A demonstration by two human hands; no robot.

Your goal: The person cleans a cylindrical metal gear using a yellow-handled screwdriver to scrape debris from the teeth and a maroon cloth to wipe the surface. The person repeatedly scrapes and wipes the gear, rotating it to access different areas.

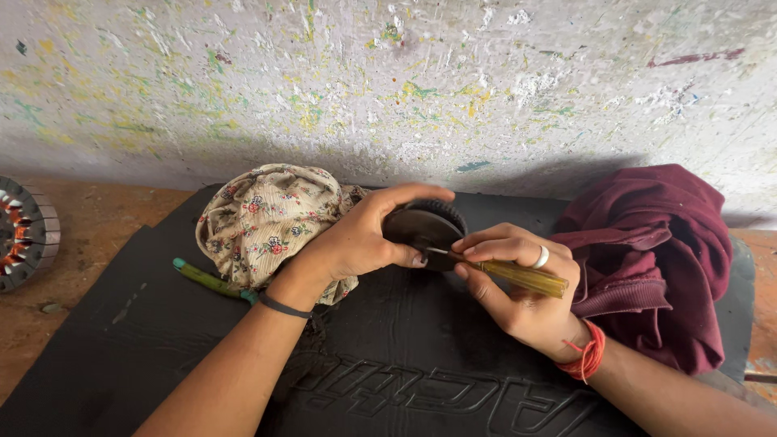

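Observation:
My left hand (356, 239) grips a round dark metal disc (421, 226) with a ribbed rim, holding it on edge above the black mat (388, 372). My right hand (518, 283), with a ring and a red thread on the wrist, holds a screwdriver with a yellow translucent handle (526, 277). Its metal tip touches the disc's face near my left thumb.
A floral cloth bundle (263, 218) lies left of my hands, with a green-handled tool (206, 279) poking out below it. A maroon garment (651, 259) is heaped at the right. A wound motor stator (24, 233) sits at the far left. A paint-flecked wall (388, 81) stands behind.

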